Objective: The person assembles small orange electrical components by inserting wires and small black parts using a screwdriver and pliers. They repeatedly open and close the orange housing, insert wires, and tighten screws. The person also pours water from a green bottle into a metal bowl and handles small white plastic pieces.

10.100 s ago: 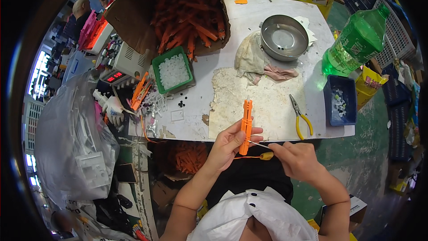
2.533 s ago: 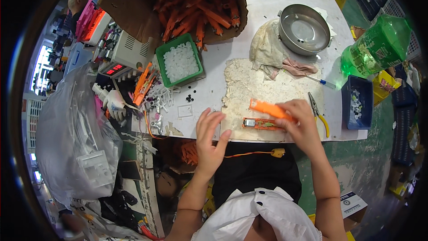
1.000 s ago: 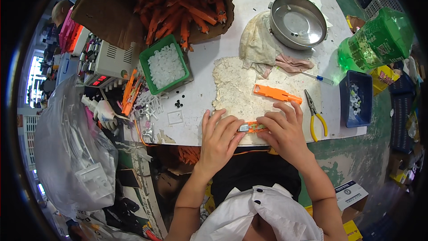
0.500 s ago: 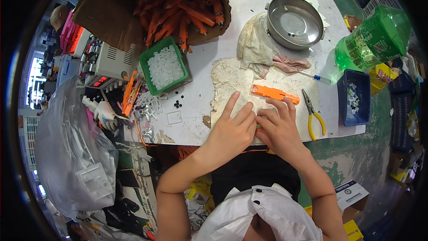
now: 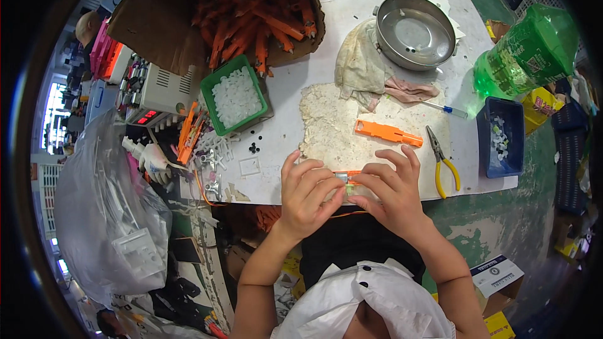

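Two hands meet at the near edge of the desk (image 5: pixel 282 125). Left hand (image 5: pixel 306 194) and right hand (image 5: pixel 389 189) each have fingers closed from opposite sides on a small orange part (image 5: pixel 347 177) with a grey metal piece at its middle. The part lies flat, long axis running left–right along the desk edge, one end under each hand; which end is the front cannot be told. The remaining fingers of both hands are spread and rest on the worn white mat (image 5: pixel 342 129).

Just beyond the right hand, on the same mat, a second, longer orange housing (image 5: pixel 388 133) lies apart from the fingers, long axis left–right, slightly tilted, right end nearer the person. To its right, yellow-handled pliers (image 5: pixel 443 163), handles pointing toward the desk edge. Farther right, a blue bin (image 5: pixel 499 138) holding small white pieces.

Beyond the mat: a crumpled rag (image 5: pixel 361 69), touching a round metal bowl (image 5: pixel 414 31); a pen (image 5: pixel 443 108) near the rag's right end. Left of the mat, a green tray (image 5: pixel 235 94) of white plastic parts. Behind it, a cardboard box (image 5: pixel 207 19) heaped with orange housings. A green plastic bottle (image 5: pixel 524 50) lies at the far right corner.
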`<state>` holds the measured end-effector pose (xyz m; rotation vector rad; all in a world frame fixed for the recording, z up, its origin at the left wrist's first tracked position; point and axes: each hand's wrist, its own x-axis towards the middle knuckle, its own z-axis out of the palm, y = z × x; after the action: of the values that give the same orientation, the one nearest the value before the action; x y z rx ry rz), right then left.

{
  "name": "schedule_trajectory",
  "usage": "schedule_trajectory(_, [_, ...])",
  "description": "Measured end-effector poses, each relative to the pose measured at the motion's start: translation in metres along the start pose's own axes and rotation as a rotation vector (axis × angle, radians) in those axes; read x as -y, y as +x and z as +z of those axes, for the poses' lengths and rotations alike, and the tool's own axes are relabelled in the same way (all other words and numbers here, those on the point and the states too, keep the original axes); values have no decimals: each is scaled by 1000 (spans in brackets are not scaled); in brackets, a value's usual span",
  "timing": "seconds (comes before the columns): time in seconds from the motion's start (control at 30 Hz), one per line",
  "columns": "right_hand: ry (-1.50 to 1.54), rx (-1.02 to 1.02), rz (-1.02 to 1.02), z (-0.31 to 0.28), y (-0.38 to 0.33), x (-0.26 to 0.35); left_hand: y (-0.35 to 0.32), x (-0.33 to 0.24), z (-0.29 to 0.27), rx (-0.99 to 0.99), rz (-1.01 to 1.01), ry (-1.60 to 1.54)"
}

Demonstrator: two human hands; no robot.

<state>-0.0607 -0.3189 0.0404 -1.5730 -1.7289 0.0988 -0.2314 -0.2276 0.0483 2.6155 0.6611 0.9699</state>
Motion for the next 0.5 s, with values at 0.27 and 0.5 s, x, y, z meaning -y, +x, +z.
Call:
schedule_trajectory(0.27, [438,68,207,-10,-6,14,-18,-10,0,-86,67,1])
schedule_trajectory(0.5, [912,183,410,-17,-16,5,-19,-20,-1,-70,220,-20])
